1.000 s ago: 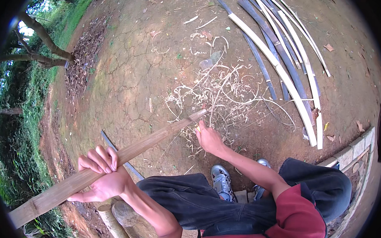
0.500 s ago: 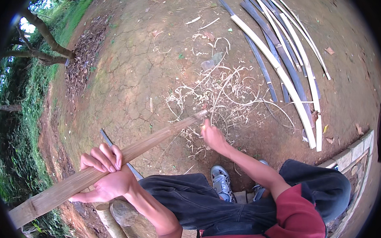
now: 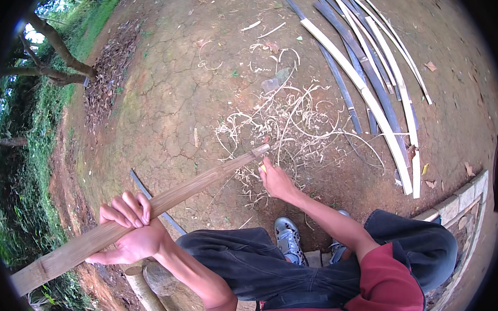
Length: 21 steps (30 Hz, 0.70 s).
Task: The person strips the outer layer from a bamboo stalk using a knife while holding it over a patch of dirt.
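A long, flat bamboo strip (image 3: 198,182) runs slantwise from the lower left up to a point near the middle. My left hand (image 3: 132,228) is wrapped round its lower part, fingers over the top edge and thumb beneath. Close under the strip's far end, my right hand (image 3: 277,182) is closed on a small yellow-handled tool (image 3: 263,168). Most of that tool is hidden by the fingers, and its working edge cannot be made out. Beyond the strip's tip, a tangle of pale curled shavings (image 3: 295,116) is spread over the bare earth.
Several long strips, dark and pale (image 3: 368,97), lie at the upper right. A thin dark strip (image 3: 158,201) passes beneath the held one. Short logs (image 3: 143,292) are at lower left, a stone-edged border (image 3: 452,200) at right, and tree branches (image 3: 59,47) at far left.
Both hands have shifted slightly left. My right hand has also come a little lower beside the strip's end, and more of the yellow handle shows. The strip itself has barely moved.
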Tool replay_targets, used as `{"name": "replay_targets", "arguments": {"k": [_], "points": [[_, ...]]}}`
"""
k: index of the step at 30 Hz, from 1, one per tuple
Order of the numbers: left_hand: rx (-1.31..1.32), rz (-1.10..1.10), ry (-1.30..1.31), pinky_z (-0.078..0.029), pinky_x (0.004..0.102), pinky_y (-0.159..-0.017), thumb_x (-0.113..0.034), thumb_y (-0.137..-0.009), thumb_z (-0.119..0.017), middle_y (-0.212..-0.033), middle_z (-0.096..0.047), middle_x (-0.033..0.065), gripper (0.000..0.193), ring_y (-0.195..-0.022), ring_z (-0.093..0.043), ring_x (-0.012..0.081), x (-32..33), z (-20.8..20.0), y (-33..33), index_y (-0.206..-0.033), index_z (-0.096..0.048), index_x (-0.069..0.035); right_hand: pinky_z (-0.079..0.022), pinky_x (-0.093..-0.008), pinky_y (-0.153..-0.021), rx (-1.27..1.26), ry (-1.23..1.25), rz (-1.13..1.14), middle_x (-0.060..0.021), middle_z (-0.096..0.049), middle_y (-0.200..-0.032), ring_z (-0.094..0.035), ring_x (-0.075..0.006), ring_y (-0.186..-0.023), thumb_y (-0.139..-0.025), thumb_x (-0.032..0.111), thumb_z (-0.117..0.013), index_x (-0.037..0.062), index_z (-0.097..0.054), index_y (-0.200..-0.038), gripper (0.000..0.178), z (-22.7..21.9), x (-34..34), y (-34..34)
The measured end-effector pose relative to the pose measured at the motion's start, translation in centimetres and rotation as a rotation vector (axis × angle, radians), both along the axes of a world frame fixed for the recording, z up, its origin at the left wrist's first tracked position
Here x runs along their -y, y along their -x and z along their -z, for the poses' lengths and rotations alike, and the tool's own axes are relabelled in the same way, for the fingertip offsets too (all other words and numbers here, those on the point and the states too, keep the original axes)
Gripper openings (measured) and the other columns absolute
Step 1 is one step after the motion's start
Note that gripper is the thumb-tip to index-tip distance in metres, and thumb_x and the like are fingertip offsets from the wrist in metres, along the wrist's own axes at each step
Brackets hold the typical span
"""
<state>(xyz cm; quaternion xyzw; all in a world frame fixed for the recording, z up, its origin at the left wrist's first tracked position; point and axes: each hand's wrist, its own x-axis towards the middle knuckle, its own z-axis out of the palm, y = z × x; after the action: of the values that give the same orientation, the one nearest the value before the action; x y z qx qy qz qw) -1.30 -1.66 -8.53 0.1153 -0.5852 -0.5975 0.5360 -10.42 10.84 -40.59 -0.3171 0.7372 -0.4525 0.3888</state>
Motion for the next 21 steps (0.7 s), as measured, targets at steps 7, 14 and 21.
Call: {"name": "replay_targets", "arguments": {"k": [7, 14, 21], "points": [[0.014, 0.049, 0.014, -0.024, 0.0191, -0.033, -0.084, -0.077, -0.026, -0.048, -0.029, 0.0, 0.076, -0.041, -0.026, 0.0085, -0.6, 0.2, 1.3, -0.059, -0.032, -0.01, -0.051, -0.045, -0.054, -0.072, -0.224, -0.081, -0.0182, -0.062, -0.067, -0.062, -0.0319, -0.055, -0.096, 0.016, -0.039, -0.0165, -0.043, -0.117, 0.038, 4.2, 0.5, 3.3], [0.012, 0.043, 0.005, -0.024, 0.018, -0.032, -0.085, -0.075, -0.028, -0.049, -0.029, -0.0006, 0.075, -0.041, -0.025, 0.0081, -1.0, 0.0, 1.8, -0.059, -0.03, -0.012, -0.052, -0.0466, -0.055, -0.004, -0.198, 0.059, -0.0235, -0.062, -0.065, -0.063, -0.0373, -0.058, -0.092, 0.008, -0.043, -0.0145, -0.045, -0.112, 0.03, 1.9, 0.3, 1.8], [0.009, 0.134, 0.036, -0.026, 0.0205, -0.036, -0.085, -0.077, -0.027, -0.05, -0.031, 0.0014, 0.077, -0.044, -0.028, 0.0098, 0.0, -0.1, 0.4, -0.061, -0.035, -0.009, -0.049, -0.0494, -0.057, -0.051, -0.127, -0.049, -0.0255, -0.061, -0.066, -0.062, -0.0415, -0.06, -0.091, 0.014, -0.048, -0.0121, -0.048, -0.106, 0.029, -1.3, 0.2, 2.4]]}}
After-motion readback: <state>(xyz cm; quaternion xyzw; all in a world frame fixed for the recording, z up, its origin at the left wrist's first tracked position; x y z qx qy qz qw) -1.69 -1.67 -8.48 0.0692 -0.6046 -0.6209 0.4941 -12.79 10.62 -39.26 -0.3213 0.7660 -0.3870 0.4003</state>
